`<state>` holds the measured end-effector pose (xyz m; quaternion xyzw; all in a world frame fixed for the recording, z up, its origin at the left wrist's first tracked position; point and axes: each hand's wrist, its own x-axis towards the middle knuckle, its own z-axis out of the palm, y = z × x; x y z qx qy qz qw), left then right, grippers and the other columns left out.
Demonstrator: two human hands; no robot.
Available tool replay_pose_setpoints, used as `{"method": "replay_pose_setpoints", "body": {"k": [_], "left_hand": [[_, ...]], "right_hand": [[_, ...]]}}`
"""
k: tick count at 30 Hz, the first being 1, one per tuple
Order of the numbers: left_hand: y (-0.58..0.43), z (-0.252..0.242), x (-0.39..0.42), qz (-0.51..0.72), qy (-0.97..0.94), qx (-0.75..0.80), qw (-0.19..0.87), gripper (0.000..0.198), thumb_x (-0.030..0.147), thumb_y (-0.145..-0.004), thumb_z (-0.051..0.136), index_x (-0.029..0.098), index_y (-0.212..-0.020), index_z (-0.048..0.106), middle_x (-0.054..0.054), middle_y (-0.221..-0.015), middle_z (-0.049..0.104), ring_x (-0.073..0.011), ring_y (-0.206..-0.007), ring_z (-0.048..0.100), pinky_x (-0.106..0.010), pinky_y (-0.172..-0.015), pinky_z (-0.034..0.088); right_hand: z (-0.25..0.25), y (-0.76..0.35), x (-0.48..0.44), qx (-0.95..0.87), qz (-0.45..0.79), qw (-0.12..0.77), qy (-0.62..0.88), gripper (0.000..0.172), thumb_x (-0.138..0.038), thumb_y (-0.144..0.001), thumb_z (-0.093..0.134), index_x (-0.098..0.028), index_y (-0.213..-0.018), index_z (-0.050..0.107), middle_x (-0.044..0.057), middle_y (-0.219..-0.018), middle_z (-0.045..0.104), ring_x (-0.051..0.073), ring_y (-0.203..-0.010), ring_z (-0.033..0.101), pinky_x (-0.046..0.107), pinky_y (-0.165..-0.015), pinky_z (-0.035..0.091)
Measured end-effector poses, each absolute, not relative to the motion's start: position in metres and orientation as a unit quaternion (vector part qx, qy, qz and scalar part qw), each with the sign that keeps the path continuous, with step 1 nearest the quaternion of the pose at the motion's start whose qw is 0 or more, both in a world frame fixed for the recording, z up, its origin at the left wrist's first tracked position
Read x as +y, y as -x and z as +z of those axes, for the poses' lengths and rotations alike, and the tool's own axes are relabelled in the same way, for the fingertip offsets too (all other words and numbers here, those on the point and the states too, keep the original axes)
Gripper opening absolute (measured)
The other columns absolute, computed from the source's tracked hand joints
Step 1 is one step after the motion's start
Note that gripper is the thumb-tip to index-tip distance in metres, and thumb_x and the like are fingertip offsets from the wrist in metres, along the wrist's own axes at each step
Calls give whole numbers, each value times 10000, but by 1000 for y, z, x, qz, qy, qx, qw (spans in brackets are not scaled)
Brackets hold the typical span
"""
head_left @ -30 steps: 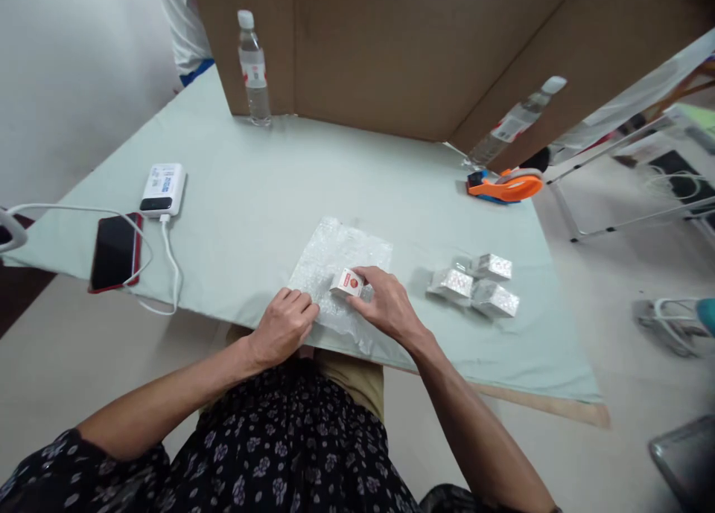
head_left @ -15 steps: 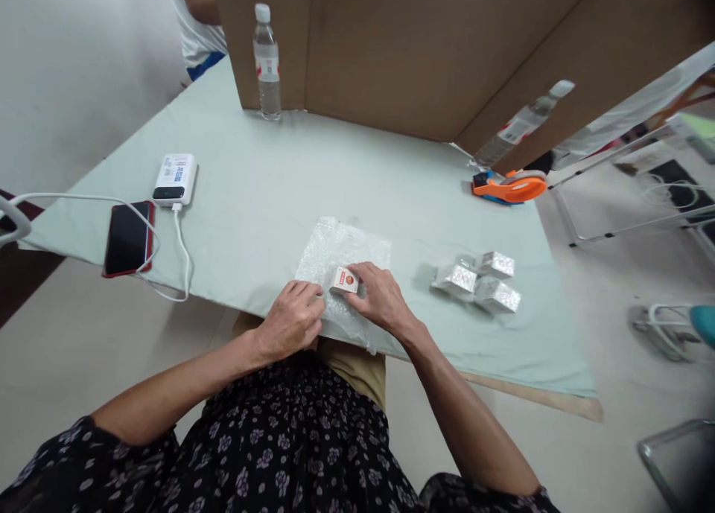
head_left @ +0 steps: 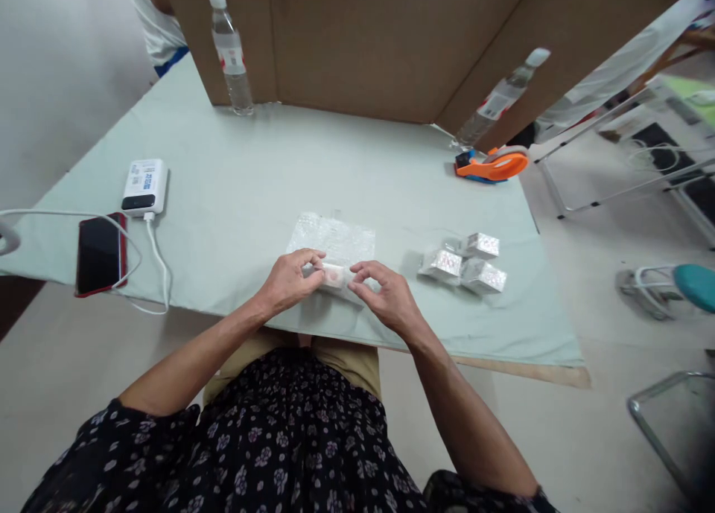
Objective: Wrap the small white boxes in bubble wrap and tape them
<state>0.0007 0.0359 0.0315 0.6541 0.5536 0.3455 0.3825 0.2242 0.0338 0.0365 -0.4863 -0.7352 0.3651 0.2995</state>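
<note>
A small white box (head_left: pixel 334 276) lies on a sheet of bubble wrap (head_left: pixel 327 234) near the table's front edge. A flap of the clear wrap covers the box, so its red print looks blurred. My left hand (head_left: pixel 293 278) is closed at the box's left end, thumb and forefinger pinching the wrap there. At the right end, my right hand (head_left: pixel 385 293) has its thumb and forefinger curled together on the wrap's edge. The fingertips partly hide the film they hold. To the right sit several small wrapped boxes (head_left: pixel 443 265) in a cluster.
An orange tape dispenser (head_left: pixel 500 164) lies at the back right. Two water bottles (head_left: pixel 232 62) stand by a large cardboard panel (head_left: pixel 357 44). On the left are a white power bank (head_left: pixel 146 185), a phone (head_left: pixel 100 252) and a white cable (head_left: pixel 158 256). A person's sleeve shows behind the panel.
The near part of the bubble wrap has been folded up over the small box. My right hand has let go of the box and both hands now grip the wrap. The view has shifted slightly.
</note>
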Motion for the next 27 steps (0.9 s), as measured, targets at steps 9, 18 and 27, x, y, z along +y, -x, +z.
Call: {"method": "replay_pose_setpoints", "body": {"k": [9, 18, 27], "left_hand": [[0, 21, 39, 360, -604, 554, 446, 80, 247, -746, 611, 184, -698, 620, -43, -941, 760, -187, -875, 684, -300, -792, 512], [27, 19, 21, 366, -587, 529, 492, 85, 235, -765, 605, 173, -713, 627, -54, -964, 757, -178, -890, 681, -281, -784, 497], [35, 20, 20, 354, -568, 527, 524, 50, 210, -765, 612, 176, -730, 623, -70, -1032, 751, -206, -997, 686, -328, -893, 500]], "right_hand": [[7, -209, 37, -548, 526, 388, 522, 290, -465, -770, 738, -205, -714, 623, 3, -719, 657, 140, -650, 532, 278, -624, 415], [11, -191, 27, -611, 492, 366, 501, 285, -463, -819, 712, -205, -730, 634, 50, -931, 722, 182, -824, 617, 297, -712, 459], [9, -197, 27, -579, 502, 343, 543, 340, -532, -910, 580, -226, -888, 725, 53, -976, 754, 202, -860, 650, 324, -746, 504]]}}
